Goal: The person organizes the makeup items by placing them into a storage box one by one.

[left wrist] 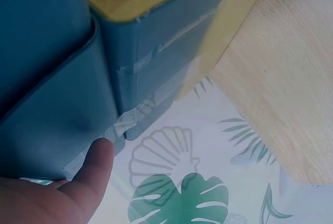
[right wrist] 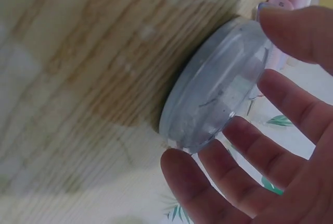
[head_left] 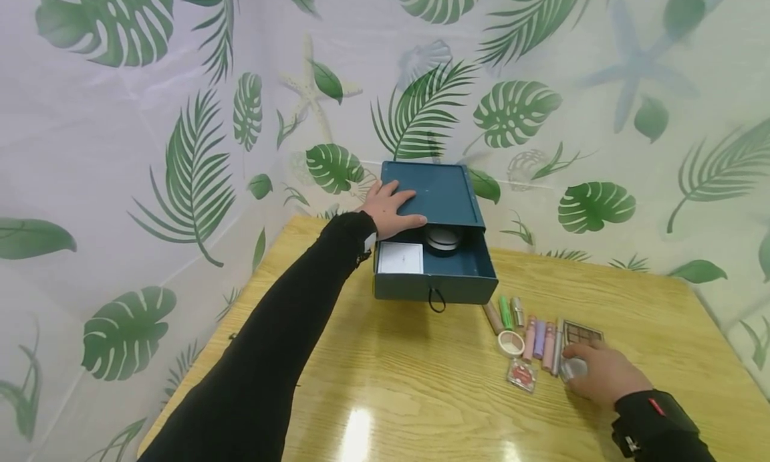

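My left hand (head_left: 390,211) rests with spread fingers on the top of a dark blue box (head_left: 439,188), at its left side. The box's drawer (head_left: 439,288) is pulled out, with a black cord loop on its front. Inside lie a flat white square packet (head_left: 401,258) and a round black-and-white container (head_left: 444,236), partly hidden under the lid. At the right, my right hand (head_left: 607,375) holds a round clear container (right wrist: 213,91) low at the table, thumb and fingertips about its rim. An eyeshadow palette (head_left: 582,332) lies just behind that hand.
Left of the right hand lie several cosmetic tubes (head_left: 539,340), a green tube (head_left: 506,313), a silver lipstick tube (head_left: 517,311), a round white-rimmed container (head_left: 510,343) and a square compact with red (head_left: 521,375). A leaf-patterned sheet (head_left: 361,81) hangs behind the wooden table (head_left: 409,395).
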`<state>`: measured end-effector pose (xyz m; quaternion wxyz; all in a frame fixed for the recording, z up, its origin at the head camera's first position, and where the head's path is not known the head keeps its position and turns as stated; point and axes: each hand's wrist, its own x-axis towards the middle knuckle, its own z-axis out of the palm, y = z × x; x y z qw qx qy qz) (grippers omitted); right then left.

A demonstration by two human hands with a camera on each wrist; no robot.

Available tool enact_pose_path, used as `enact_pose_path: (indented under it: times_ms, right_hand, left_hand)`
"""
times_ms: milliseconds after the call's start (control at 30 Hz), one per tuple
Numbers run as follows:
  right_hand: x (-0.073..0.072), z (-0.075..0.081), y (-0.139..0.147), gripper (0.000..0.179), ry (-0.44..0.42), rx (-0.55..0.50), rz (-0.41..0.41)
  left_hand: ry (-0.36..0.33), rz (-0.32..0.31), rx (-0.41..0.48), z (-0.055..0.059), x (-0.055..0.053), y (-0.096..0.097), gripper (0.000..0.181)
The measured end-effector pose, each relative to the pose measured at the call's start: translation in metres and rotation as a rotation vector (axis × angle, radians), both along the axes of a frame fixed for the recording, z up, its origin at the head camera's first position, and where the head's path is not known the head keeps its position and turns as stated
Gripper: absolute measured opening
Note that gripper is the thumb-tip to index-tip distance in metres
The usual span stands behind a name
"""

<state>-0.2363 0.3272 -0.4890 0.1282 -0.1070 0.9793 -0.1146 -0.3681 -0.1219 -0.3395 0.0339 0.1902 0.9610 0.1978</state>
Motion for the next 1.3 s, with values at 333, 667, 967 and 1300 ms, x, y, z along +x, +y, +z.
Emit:
enact_pose_path:
  times_ms: [333, 667, 967, 1300]
  right_hand:
    - [0.004, 0.0, -0.005, 0.047, -0.001, 0.003, -0.008]
    - [0.003, -0.008, -0.005, 0.049, -0.019, -0.027, -0.025]
    - [0.001, 0.011, -0.005, 0.046, 0.03, 0.04, -0.018]
    - [0.005, 0.056, -0.036, 0.049, 0.204, 0.001, 0.041]
  left_hand:
    - [-0.014, 0.011, -0.009, 0.0, 0.001, 0.002, 0.074]
    - [0.01, 0.003, 0.001, -0.003, 0.003, 0.0, 0.074]
    - [0.019, 0.002, -0.011, -0.003, 0.001, 0.002, 0.074]
    - [0.007, 0.003, -0.008, 0.003, 0.001, 0.001, 0.073]
